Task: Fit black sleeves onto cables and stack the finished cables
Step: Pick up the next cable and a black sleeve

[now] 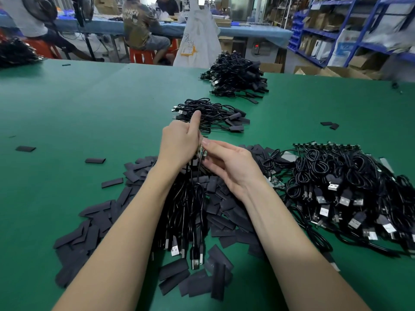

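Head view, both hands [179, 144] gripping cables [190, 198]

Deep green surface [89, 104] all across, plain, no pattern. Matte black sleeves [94, 221] heaped on it, charcoal where the light hits. Glossy black cables [350, 176] at right, silver plug tips [332, 186] flashing. Two more black cable piles [238, 75] farther back. Behind: blue shelving [336, 34], pale blue bench cloth [247, 30], red stools [141, 56], a white sack [199, 41].
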Available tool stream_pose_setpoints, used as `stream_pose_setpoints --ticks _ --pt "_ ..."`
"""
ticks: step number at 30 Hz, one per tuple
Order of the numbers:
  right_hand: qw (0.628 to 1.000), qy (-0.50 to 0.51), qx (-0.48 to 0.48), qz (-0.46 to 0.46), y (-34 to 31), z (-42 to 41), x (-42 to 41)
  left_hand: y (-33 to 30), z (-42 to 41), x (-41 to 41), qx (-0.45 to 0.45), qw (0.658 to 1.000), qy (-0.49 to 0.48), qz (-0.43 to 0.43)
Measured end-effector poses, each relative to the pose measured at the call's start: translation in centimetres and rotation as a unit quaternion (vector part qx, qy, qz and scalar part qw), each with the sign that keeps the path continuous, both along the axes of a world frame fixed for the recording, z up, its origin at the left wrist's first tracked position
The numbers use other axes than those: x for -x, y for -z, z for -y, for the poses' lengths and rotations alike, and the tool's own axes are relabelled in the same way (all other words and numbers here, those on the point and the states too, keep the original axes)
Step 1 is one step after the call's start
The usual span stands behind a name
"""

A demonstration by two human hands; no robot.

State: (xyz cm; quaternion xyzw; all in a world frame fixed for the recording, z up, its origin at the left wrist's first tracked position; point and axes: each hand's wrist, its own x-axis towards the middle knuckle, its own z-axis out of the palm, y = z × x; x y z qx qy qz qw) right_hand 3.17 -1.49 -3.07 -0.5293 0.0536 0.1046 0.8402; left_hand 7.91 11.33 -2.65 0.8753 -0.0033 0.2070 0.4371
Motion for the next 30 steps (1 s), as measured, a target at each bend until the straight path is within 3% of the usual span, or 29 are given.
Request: stream_pose_setpoints --ticks 4,6,9,12,15,18,20,22,25,27,30 --pt "0.998 -0.033 0.057 0.012 -1.1 2.2 -0.2 0.2 -1.0 0.4 -0.114 0.992 -0.024 -0.04" --pt "0.997 -0.037 0.066 0.017 -1.6 3.2 -0.3 0.1 -1.1 0.6 -0.136 0.991 -0.005 -0.016" --pt "0.997 -0.011 0.074 0.029 -1.9 4.1 -0.4 -1.0 -0.3 1.0 -0.015 0.994 0.106 -0.035" --pt "0.989 0.03 0.141 0.042 -1.5 4.6 -0.4 -2.1 0.8 2.0 0.198 0.933 0.245 -0.176" --pt "0.989 0.033 0.136 0.043 -1.2 5.0 -0.2 -1.8 1.4 2.9 0.212 0.884 0.317 -0.27" --pt "0.986 0.022 0.162 0.033 -1.2 5.8 0.2 -1.3 1.8 3.2 0.248 0.885 0.291 -0.266" --pt "0.97 0.005 0.242 0.033 -1.4 6.6 0.6 -1.0 1.9 3.1 0.262 0.896 0.25 -0.257" --pt "0.934 -0.071 0.347 0.055 -1.6 7.5 1.2 -0.8 1.7 2.9 0.264 0.905 0.222 -0.248" --pt "0.856 -0.27 0.438 0.054 -1.9 7.7 2.3 -0.9 1.5 2.8 0.251 0.919 0.199 -0.231" --pt "0.813 -0.386 0.435 0.018 -2.0 7.1 3.0 -0.9 1.4 2.8 0.253 0.921 0.193 -0.227" --pt "0.779 -0.51 0.364 -0.026 -1.6 5.8 4.1 -0.9 1.3 2.8 0.254 0.921 0.186 -0.228"
